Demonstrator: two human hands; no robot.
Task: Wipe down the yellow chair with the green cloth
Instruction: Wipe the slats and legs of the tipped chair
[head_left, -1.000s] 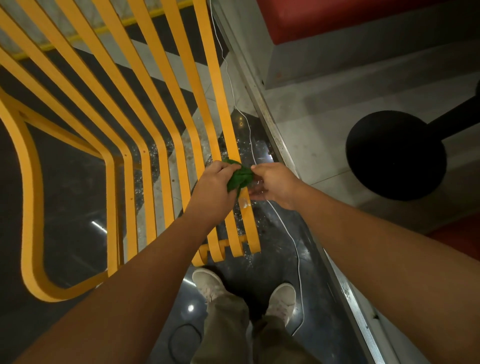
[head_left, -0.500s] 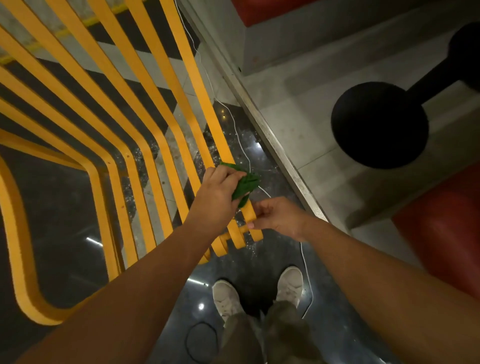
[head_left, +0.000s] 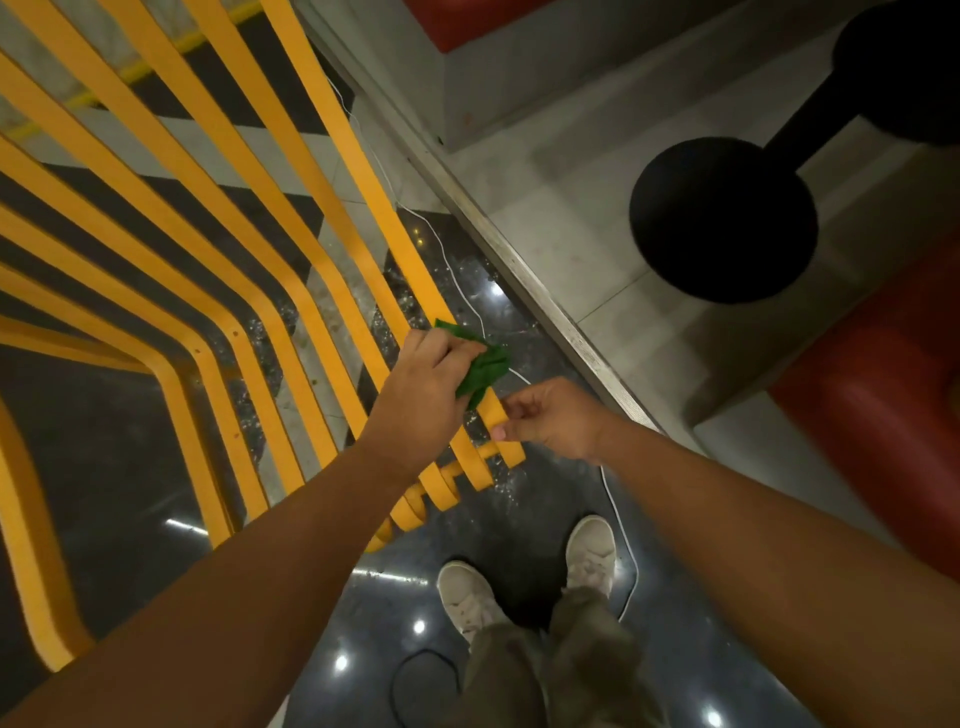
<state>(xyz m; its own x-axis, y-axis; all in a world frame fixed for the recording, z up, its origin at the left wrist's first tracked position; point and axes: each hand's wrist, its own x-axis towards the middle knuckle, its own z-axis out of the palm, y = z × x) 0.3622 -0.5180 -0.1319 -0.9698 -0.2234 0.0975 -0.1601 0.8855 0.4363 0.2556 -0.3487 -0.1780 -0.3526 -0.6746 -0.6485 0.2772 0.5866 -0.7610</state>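
Green cloth (head_left: 485, 369) bunched on rightmost slat of yellow slatted chair (head_left: 346, 135).

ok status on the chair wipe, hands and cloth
Left hand grips cloth, pressed on outermost slat of chair. Right hand pinches that slat's near end. White cord on floor alongside, not blocking.

Dark, polished speckled stone floor (head_left: 130, 441) catches small white glints of light (head_left: 340, 662). A brushed metal threshold strip (head_left: 545, 306) runs diagonally across the scene, dividing the dark stone from a paler grey tiled floor (head_left: 571, 208) on the right. On the tiles stands a black round pedestal base (head_left: 722, 218), its black post (head_left: 810, 124) rising toward the upper right corner, near a red upholstered seat (head_left: 883, 415) on a grey plinth (head_left: 737, 364). A thin white cable (head_left: 635, 571) trails over the dark floor; a black cable loop (head_left: 421, 653) lies below.
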